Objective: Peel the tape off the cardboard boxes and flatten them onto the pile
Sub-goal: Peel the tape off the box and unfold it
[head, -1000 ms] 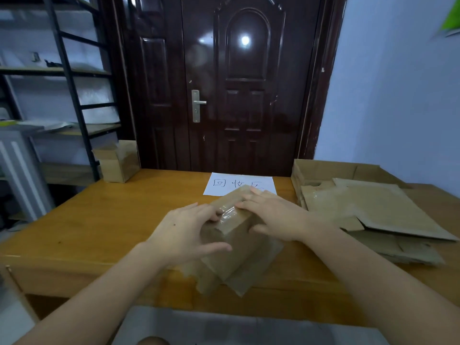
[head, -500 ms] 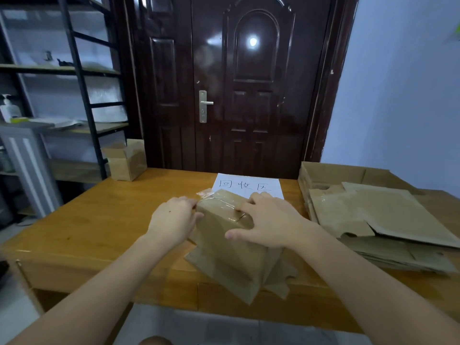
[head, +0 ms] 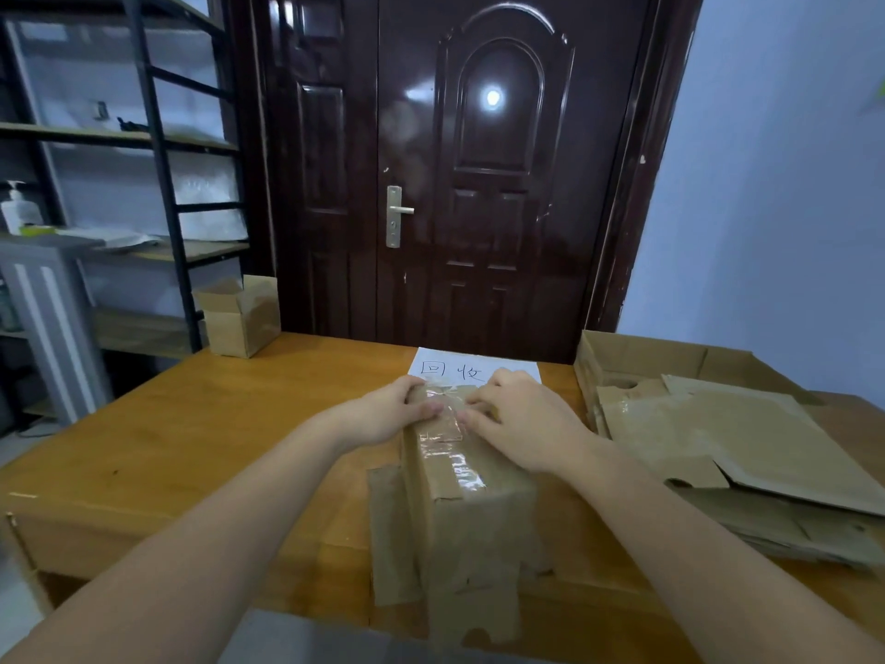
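One brown cardboard box (head: 471,476), sealed along its top with a strip of clear glossy tape (head: 450,440), stands near the front edge of the orange-brown wooden table (head: 191,438), its lower flaps splayed out onto the wood. Two bare hands meet at the box's far end: the left hand (head: 388,414) curls round the far left corner with its thumb laid on the tape, and the right hand (head: 522,424) rests on the top with its fingertips bent onto the tape's edge; whether they have actually pinched the tape I cannot tell. One pile of flattened brown cardboard sheets (head: 747,452) lies on the table's right side, well apart from the box, with an opened shallow carton under it at the back. One small open cardboard box (head: 242,316) sits at the far left corner of the table. One white paper sheet with handwritten characters (head: 445,369) lies just beyond the hands. Behind the table stands a dark brown glossy panelled door (head: 479,184) with a silver handle, a black metal shelving rack (head: 158,184) to the left and a pale blue wall (head: 776,184) to the right.
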